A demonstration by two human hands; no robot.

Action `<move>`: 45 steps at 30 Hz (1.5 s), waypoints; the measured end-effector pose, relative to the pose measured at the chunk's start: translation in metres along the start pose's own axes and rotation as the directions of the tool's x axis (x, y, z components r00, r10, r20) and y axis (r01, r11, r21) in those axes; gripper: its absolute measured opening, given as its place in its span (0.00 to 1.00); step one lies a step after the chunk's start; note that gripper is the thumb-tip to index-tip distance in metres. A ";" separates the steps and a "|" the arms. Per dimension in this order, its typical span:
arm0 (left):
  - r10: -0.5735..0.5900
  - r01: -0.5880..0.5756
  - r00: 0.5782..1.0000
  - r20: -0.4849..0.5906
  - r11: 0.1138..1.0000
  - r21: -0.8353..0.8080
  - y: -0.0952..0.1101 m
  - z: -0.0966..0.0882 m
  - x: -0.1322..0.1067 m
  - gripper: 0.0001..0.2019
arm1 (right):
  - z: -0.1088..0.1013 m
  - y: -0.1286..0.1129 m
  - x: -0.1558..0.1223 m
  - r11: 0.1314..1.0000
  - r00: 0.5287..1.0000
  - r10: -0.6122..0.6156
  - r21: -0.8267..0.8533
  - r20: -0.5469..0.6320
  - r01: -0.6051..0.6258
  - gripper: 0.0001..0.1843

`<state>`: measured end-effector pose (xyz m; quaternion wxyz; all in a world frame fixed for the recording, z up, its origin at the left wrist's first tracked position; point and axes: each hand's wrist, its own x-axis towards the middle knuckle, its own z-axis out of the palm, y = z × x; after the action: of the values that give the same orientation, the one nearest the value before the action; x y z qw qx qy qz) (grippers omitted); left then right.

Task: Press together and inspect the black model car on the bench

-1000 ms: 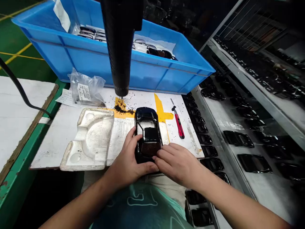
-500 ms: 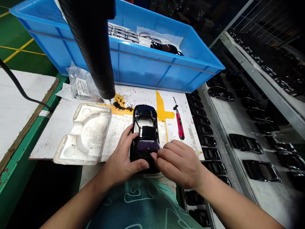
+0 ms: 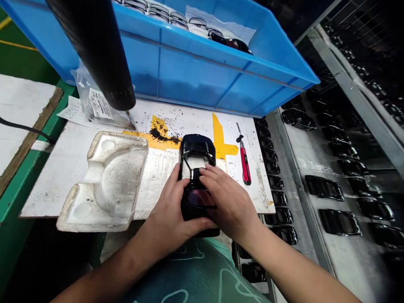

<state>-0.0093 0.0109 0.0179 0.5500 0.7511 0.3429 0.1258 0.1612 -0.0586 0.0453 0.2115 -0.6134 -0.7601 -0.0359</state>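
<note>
The black model car shell [image 3: 196, 197] sits at the front of the worktop [image 3: 47, 185], its near end reaching past the front edge in this view. The left hand [image 3: 173, 210] is clamped on it, fingers along the left side and thumb across the near end. The right hand [image 3: 229, 198] lies over the right side, fingers curved onto the roof; its thumb is hidden, so I cannot tell whether it grips. To the left, a narrow white gap separates the shell from a foam block [image 3: 109, 181], whose near corner also juts past the front edge. To the right, a strip of worktop with yellow tape [image 3: 217, 134] gives some sideways room before a red utility knife [image 3: 245, 166], near the right edge. Small black bits [image 3: 162, 135] lie scattered beyond the shell's far end. Behind, a blue crate [image 3: 189, 75] walls off the back edge, while a black power screwdriver [image 3: 97, 54] slants in front of a plastic bag [image 3: 83, 97], limiting room at upper left.
</note>
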 end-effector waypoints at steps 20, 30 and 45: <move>-0.067 0.067 0.998 0.017 0.998 -0.002 0.003 0.004 0.000 0.51 | -0.003 0.004 -0.013 0.999 1.000 0.023 0.046 -0.010 -0.022 0.33; 0.070 -0.061 0.994 -0.079 0.991 0.116 -0.001 0.008 -0.004 0.35 | -0.011 -0.012 -0.074 1.000 0.930 0.005 -0.011 0.369 -0.001 0.54; 0.080 -0.094 0.974 -0.210 0.994 -0.057 -0.004 0.006 0.005 0.15 | -0.035 0.021 -0.036 0.873 0.949 0.314 0.394 -0.007 -0.286 0.04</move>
<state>-0.0039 0.0098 0.0113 0.5298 0.7295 0.3607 0.2386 0.1958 -0.0971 0.0596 0.3586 -0.6680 -0.6395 0.1270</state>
